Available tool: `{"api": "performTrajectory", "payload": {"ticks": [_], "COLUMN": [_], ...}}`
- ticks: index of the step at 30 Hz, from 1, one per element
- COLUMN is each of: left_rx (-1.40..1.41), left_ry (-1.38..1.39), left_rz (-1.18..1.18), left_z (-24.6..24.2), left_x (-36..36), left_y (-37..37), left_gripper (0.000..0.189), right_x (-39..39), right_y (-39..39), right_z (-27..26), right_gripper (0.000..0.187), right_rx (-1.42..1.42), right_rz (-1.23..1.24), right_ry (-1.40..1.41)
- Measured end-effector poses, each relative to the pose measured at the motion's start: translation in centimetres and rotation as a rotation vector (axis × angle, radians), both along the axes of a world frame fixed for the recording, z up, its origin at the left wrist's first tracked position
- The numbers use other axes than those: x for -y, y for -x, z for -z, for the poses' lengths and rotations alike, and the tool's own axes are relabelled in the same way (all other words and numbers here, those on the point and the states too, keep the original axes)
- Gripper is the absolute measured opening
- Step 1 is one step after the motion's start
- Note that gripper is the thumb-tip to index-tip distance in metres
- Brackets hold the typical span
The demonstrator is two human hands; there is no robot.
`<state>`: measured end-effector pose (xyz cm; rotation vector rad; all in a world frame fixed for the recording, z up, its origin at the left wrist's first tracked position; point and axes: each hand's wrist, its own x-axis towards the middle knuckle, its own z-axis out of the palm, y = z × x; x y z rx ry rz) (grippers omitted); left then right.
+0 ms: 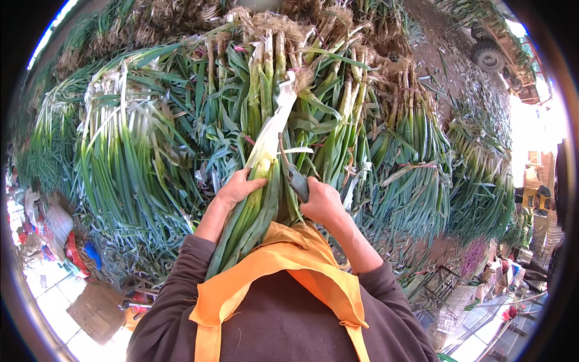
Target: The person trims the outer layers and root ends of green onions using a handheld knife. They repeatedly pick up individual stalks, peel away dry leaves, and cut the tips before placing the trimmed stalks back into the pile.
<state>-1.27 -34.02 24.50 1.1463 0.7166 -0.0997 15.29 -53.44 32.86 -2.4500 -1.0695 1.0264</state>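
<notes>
My left hand (239,185) is closed around the green part of a large leek or green onion (260,174), its white sheath pointing away from me and its leaves running down beside my orange apron (289,258). In my right hand (322,201) is the dark handle of a knife-like tool (296,180); its narrow, brownish blade points up beside the stalk. A loose strip of pale leaf (296,150) sticks out near the blade. Bundles of untrimmed stalks with fibrous roots (278,25) lie just beyond. Paler, cleaned stalks (120,117) are heaped to the left.
More stalk bundles (414,149) are piled to the right. A vehicle wheel (488,56) stands at the upper right. A cardboard box (97,312) lies at the lower left, and metal frames (445,289) are at the lower right. Another person (536,190) is at the far right.
</notes>
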Motion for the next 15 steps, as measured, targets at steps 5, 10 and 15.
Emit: {"api": "performTrajectory", "payload": {"ticks": [5, 10, 15], "left_rx": [-0.036, -0.044, -0.017], "left_ry": [0.043, 0.072, 0.176], "left_rz": [0.051, 0.03, -0.003], "left_z": [-2.1, -1.7, -1.9], "left_x": [-0.6, -0.4, -0.3], "left_y": [-0.3, 1.2, 2.0], "left_gripper": [0.055, 0.057, 0.058], "right_x": [-4.1, -7.4, -7.5], "right_y": [-4.7, -6.7, -7.2], "right_z": [4.0, 3.5, 3.6], "right_gripper": [0.03, 0.033, 0.037], "right_rx": [0.104, 0.136, 0.115], "right_rz": [0.141, 0.134, 0.152], "right_ry": [0.083, 0.107, 0.225]}}
